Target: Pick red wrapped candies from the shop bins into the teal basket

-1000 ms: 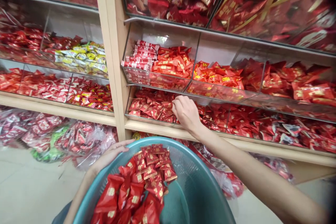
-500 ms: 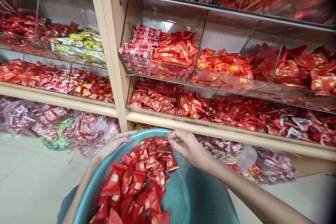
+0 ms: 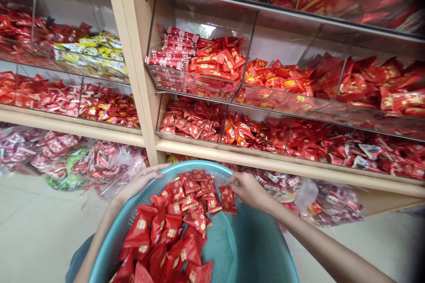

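Head view: the right hand (image 3: 249, 191) has its fingers pinched together on a packet (image 3: 228, 200), which hangs from them inside the far right rim of the basket (image 3: 259, 239). Just left of those fingers lies a pile of small packets (image 3: 192, 192); farther left and nearer the wearer are larger packets (image 3: 166, 247). Across the basket, the left hand (image 3: 139, 185) lies along the rim, fingers stretched out; I cannot tell whether they grip it. Beyond the right fingers, clear bins (image 3: 212, 84) of mostly red sweets stand on the shelf (image 3: 265, 164). Bags (image 3: 327, 203) sit beneath it, to the right of these fingers, and others (image 3: 109, 163) beyond the left hand. Floor (image 3: 29, 216) shows left of the left hand.
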A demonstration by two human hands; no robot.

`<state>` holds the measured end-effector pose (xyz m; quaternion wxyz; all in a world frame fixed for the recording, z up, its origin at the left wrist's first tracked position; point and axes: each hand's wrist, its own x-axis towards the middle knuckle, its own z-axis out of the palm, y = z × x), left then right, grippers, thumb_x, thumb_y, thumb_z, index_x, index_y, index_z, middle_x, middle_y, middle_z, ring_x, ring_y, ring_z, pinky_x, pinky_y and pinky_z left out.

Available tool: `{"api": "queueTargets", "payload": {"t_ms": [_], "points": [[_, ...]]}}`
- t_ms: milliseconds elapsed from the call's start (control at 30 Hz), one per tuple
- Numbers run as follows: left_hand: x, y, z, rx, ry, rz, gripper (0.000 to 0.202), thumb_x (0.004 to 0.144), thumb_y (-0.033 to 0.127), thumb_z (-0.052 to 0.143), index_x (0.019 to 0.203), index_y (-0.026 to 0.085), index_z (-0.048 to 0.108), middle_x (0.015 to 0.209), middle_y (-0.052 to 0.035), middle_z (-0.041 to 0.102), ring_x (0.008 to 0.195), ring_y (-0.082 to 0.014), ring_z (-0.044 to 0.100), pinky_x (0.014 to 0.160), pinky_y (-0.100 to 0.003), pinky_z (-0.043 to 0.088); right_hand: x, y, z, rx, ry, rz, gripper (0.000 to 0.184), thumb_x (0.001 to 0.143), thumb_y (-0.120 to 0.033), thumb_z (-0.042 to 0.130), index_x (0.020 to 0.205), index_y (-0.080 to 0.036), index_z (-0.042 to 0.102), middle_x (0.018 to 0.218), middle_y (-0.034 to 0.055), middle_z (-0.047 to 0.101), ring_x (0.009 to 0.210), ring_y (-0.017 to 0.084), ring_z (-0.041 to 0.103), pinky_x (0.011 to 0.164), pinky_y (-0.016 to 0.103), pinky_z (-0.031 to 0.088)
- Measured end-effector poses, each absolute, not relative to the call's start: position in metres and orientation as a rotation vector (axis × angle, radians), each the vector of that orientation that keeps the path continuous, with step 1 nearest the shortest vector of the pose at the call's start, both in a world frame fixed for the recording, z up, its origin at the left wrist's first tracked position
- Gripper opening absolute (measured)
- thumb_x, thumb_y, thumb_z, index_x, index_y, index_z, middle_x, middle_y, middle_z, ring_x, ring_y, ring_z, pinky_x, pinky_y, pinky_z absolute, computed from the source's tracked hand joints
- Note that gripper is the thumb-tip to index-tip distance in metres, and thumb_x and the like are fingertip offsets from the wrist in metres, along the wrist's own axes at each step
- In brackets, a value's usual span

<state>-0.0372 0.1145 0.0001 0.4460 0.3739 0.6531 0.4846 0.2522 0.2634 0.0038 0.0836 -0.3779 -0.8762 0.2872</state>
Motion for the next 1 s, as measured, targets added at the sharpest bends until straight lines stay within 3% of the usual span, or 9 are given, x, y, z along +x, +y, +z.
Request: {"api": "queueTargets", "payload": {"t_ms": [133,333,500,767,1000], "points": [[-0.034,0.114,0.005,0.927,1.591,1.201,0.030,0.069,0.027,0.057,0.097,0.029,0.069,0.111,0.0014,0.066,0.110,-0.0261,0.054,0.098,-0.035,0.037,0.242,0.263,-0.010,-1.227,-2.621,0.872,0.014,0.076,-0.012,0.042,0.069,-0.017,0.052,0.052,-0.0025,0.056,0.045,0.009,0.051,0.049,0.019,0.031],[-0.030,0.113,0.013,0.873,1.607,1.191,0.030,0.065,0.027,0.060,0.093,0.029,0.070,0.105,0.0018,0.068,0.107,-0.0281,0.055,0.095,-0.036,0.040,0.230,0.259,-0.015,-1.216,-2.661,0.628,0.017,0.081,-0.010,0.039,0.071,-0.015,0.052,0.059,0.0018,0.058,0.053,0.010,0.053,0.050,0.019,0.029],[-0.032,0.113,0.009,0.837,1.625,1.177,0.033,0.066,0.031,0.059,0.098,0.028,0.068,0.097,0.0001,0.071,0.104,-0.0294,0.057,0.094,-0.039,0.041,0.223,0.251,-0.015,-1.286,-2.795,0.353,0.017,0.086,-0.012,0.036,0.086,-0.013,0.053,0.069,0.0067,0.062,0.062,0.013,0.057,0.052,0.022,0.030],[-0.029,0.111,0.019,0.837,1.621,1.187,0.030,0.063,0.031,0.062,0.092,0.029,0.070,0.106,0.0013,0.068,0.110,-0.0302,0.053,0.097,-0.038,0.040,0.215,0.243,-0.027,-1.341,-3.016,0.037,0.028,0.084,-0.006,0.036,0.108,-0.015,0.049,0.082,0.0117,0.063,0.082,0.021,0.062,0.064,0.027,0.041],[-0.031,0.107,0.017,0.902,1.611,1.208,0.028,0.068,0.031,0.058,0.093,0.033,0.069,0.109,0.0049,0.067,0.113,-0.0281,0.051,0.098,-0.038,0.038,0.214,0.247,-0.005,-1.293,-2.984,-0.008,0.022,0.086,-0.012,0.037,0.101,-0.014,0.053,0.081,0.0113,0.065,0.077,0.021,0.063,0.061,0.026,0.040]]}}
